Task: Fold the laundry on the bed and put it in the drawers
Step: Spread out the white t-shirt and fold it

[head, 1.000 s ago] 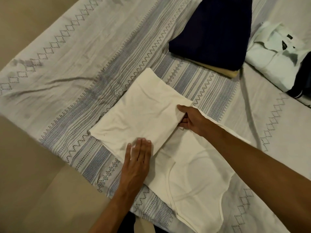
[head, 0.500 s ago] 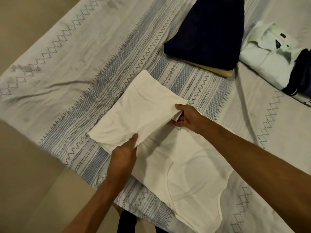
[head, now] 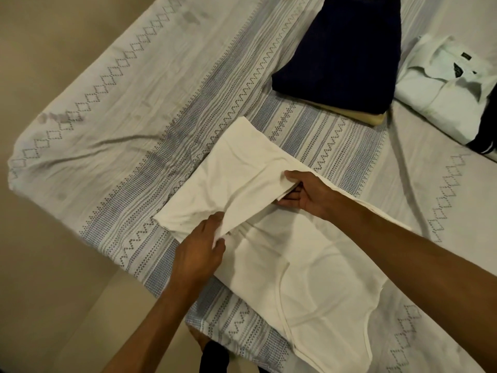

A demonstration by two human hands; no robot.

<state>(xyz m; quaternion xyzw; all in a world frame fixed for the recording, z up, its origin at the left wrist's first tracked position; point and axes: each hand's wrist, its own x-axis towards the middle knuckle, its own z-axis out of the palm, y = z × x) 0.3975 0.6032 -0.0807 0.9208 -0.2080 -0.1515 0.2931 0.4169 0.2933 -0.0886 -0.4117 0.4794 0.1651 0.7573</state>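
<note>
While we lean over the bed (head: 134,103), both hands pinch the folded flap of a cream undershirt (head: 309,265) lying on it.
Our left hand (head: 200,250) grips the flap's near edge; our right hand (head: 305,192) clamps its far corner, thumb on top. Beyond lie a navy folded garment (head: 341,49) and a white collared shirt (head: 441,87), its dark neck label too small to read.

Cream undershirt (head: 309,278) flat on bed, far half folded over
</note>
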